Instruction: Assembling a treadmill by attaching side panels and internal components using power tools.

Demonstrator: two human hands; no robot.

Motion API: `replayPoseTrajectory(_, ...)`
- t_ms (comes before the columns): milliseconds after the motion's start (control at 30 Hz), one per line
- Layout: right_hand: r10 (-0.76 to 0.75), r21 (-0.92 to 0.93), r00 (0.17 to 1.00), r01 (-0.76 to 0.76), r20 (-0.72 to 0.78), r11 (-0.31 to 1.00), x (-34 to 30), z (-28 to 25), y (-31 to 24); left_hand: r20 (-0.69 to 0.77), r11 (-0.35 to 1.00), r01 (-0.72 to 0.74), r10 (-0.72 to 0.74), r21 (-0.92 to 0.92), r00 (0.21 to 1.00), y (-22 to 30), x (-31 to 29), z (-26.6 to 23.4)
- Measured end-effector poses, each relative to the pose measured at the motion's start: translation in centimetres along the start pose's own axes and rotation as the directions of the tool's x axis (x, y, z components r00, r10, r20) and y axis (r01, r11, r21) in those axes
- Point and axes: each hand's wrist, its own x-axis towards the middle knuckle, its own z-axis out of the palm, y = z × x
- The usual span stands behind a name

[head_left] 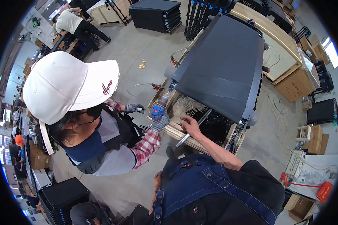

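Observation:
My right hand (191, 126) reaches over the near edge of a wooden-framed bench (199, 144). Its fingers are bent but apart, with nothing visible between them. A silver metal rod (183, 141) slants beneath it, one end jutting over the edge; whether the hand touches it I cannot tell. Beyond lies a long frame with a wide black belt (221, 67), like a treadmill deck. My left hand (158, 180) hangs low by my apron, its fingers mostly hidden. At the frame's near left corner, a co-worker's gloved hand (161, 123) grips a blue power drill (157, 111).
The co-worker in a white cap (64, 86) stands close on my left. Black panels are stacked at the lower left (64, 195) and far back (156, 15). A cardboard box (294, 84) sits right of the bench. Air hoses (278, 108) trail across the floor.

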Motion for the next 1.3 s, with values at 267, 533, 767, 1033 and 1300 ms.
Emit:
replayPoseTrajectory(267,0.024,0.083,0.999,-0.022,-0.022,0.996,-1.1,3.6,-2.9,0.258,0.993,0.106,-0.09,-0.048,0.962,-1.3,6.7,-3.4)
replayPoseTrajectory(533,0.024,0.139,0.997,-0.015,-0.067,0.99,3.9,4.8,-4.3,0.318,0.977,0.197,-0.162,-0.079,0.934,-1.6,7.9,-5.2)
replayPoseTrajectory(767,0.07,0.238,0.983,-0.028,-0.172,0.971,5.1,2.3,-0.5,0.757,0.383,-0.834,0.377,0.398,0.534,2.6,4.5,-5.1)
replayPoseTrajectory(1033,0.026,-0.061,0.936,-0.05,-0.35,0.997,-0.3,4.2,-2.5,0.732,0.18,-0.805,0.341,0.565,0.59,4.4,5.8,-6.2)
replayPoseTrajectory(1300,0.012,-0.188,0.925,-0.09,-0.38,0.978,-1.1,3.4,-1.2,0.658,0.981,-0.19,0.173,-0.045,0.733,18.2,1.4,0.4)
